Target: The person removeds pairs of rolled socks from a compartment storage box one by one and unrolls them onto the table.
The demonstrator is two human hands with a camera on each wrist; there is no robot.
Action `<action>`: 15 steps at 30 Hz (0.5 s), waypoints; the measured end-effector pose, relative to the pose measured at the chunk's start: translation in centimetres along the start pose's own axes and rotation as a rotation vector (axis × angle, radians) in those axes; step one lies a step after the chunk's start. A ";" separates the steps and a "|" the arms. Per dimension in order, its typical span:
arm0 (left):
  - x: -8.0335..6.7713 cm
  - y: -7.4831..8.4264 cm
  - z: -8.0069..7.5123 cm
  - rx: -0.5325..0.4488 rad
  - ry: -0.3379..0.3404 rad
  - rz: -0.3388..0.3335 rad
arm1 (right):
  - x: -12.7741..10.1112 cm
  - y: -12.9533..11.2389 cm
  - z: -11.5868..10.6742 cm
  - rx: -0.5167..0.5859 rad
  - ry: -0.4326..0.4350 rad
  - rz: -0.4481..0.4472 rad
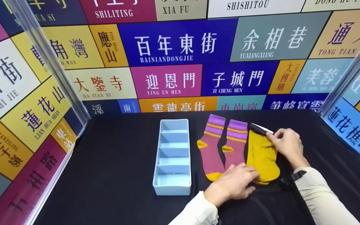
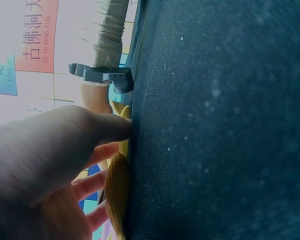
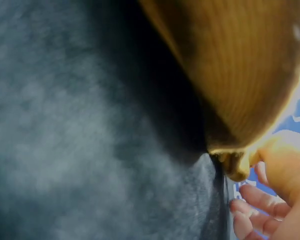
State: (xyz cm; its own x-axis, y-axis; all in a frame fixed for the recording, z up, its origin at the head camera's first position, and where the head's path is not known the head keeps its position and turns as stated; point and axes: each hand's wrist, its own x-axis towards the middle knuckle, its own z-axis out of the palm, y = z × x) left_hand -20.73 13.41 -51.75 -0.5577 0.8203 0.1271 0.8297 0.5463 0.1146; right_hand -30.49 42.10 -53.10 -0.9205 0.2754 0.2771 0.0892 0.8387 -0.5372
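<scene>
A pair of mustard-yellow socks (image 1: 262,159) lies on the black cloth, with a dark strip with a white edge (image 1: 260,128) across its top end. At that top corner my right hand (image 1: 289,144) pinches the yellow socks between thumb and finger; the right wrist view shows the pinched knit close up. My left hand (image 1: 234,182) rests by the lower end, its loosely bent fingers touching the yellow socks (image 2: 118,187). Just left lies a pair of mauve socks (image 1: 211,153) with purple and yellow stripes, one toe partly hidden behind my left hand.
A light-blue box (image 1: 172,189) with several compartments stands left of the mauve socks. Black cloth (image 1: 117,168) covers the table. Behind and at the sides rise walls (image 1: 180,43) of coloured name signs, with clear corner posts.
</scene>
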 end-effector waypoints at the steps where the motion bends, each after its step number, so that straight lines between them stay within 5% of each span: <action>1: 0.0 0.0 0.0 -0.005 -0.002 -0.001 | 0.0 0.1 0.0 0.001 0.004 -0.015; 7: -0.1 0.0 0.0 -0.026 -0.006 -0.003 | 0.1 0.5 0.3 0.035 0.025 -0.123; 15: -0.1 -0.2 0.0 -0.023 -0.013 0.002 | 0.1 0.4 0.3 0.045 -0.097 -0.136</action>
State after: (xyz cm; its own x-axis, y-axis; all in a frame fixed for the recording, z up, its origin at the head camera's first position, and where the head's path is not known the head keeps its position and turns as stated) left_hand -20.86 13.25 -51.77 -0.5559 0.8233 0.1148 0.8297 0.5411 0.1370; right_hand -30.69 42.31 -53.52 -0.9555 0.1124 0.2726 -0.0537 0.8428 -0.5355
